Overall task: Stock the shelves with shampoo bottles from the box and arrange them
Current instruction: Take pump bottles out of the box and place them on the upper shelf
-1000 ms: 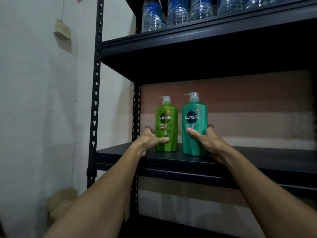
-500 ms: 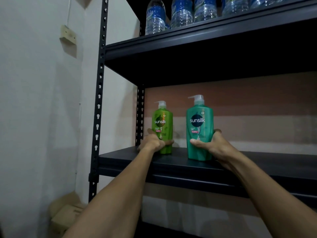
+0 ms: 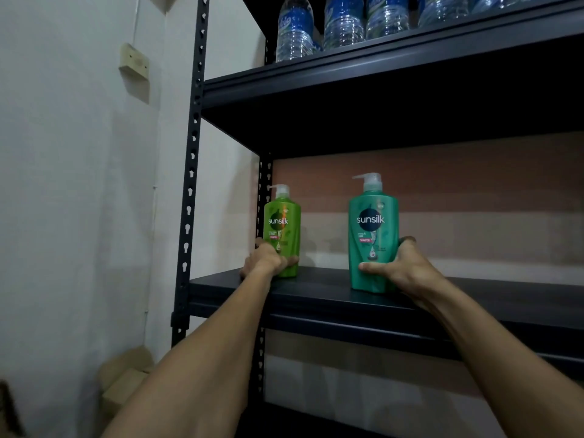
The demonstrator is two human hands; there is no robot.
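Light green bottle (image 3: 282, 229) slid back-left since earlier, now upright on shelf (image 3: 316, 292) just beside rear post (image 3: 264, 172); left hand (image 3: 265, 262) grip curled round its base; teal bottle (image 3: 373, 229) upright on shelf, well right of post; right hand (image 3: 401, 268) grip wrapped round its lower half.

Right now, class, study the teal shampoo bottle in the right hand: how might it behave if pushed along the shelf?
The teal shampoo bottle stands tall on a narrow base, so a high push would probably tip it. Its glossy plastic likely slides easily on the shelf. The right hand grips its lower body without denting it, suggesting a stiff shell.
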